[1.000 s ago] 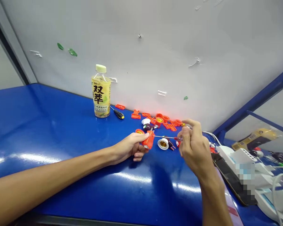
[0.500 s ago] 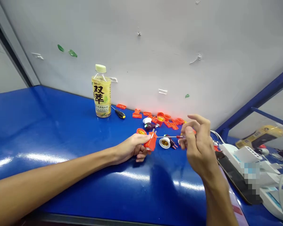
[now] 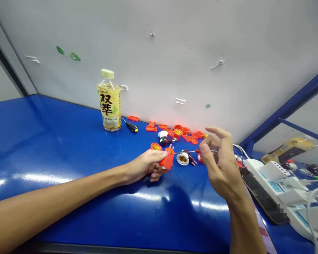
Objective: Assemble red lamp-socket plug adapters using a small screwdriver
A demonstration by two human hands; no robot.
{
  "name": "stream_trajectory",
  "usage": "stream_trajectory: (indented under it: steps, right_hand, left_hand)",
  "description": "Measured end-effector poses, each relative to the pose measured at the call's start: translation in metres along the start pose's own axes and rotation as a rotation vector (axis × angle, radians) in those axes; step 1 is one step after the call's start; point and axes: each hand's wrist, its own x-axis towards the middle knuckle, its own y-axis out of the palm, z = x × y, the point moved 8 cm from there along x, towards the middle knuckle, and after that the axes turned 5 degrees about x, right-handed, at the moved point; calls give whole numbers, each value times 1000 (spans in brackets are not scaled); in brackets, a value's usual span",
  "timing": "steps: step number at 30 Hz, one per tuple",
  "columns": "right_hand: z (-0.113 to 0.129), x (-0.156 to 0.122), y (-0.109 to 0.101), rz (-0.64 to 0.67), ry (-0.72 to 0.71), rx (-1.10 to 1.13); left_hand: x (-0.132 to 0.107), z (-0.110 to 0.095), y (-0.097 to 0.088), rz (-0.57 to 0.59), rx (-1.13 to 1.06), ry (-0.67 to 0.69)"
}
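My left hand (image 3: pixel 145 165) is closed around an orange plug-in lamp socket (image 3: pixel 166 160), its metal prongs pointing up and away. An orange ring with a gold threaded inside (image 3: pixel 156 147) shows just behind my thumb; I cannot tell whether it belongs to the same piece. In my right hand (image 3: pixel 219 162) is a screwdriver (image 3: pixel 185 152) with a reddish see-through handle, held between thumb and fingers with the index finger raised. Its thin shaft runs level to the left, and the tip meets the orange body near my left thumb. Beyond the shaft lies a white and dark lamp socket (image 3: pixel 183 158).
Several orange plastic parts (image 3: pixel 178 131) lie along the wall, with another white and dark socket (image 3: pixel 164 137). A drink bottle (image 3: pixel 110 106) stands beside a black and yellow screwdriver (image 3: pixel 131 127). At right are a phone (image 3: pixel 262 195) and white power strips (image 3: pixel 270 178) with cables.
The whole view has shifted slightly, so things sit a little further left. My right hand's fingers have shifted on the screwdriver handle; the tip stays against the orange socket.
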Motion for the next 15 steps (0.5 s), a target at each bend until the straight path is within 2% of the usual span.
stream_trajectory:
  steps: [4,8,11,15]
  right_hand:
    - [-5,0,-5,-45,107,-128]
    - [-2,-2,0,37,110,107]
    - [-3,-3,4,105,133,146]
    - [-10,-1,-1,22,177,54]
  left_hand:
    - [-1,-1,-1,-15,9,4]
    - [-1,0,-1,-11,15,-5]
    - [0,0,-2,-21,7,-8]
    - [0,1,-2,-21,7,-12]
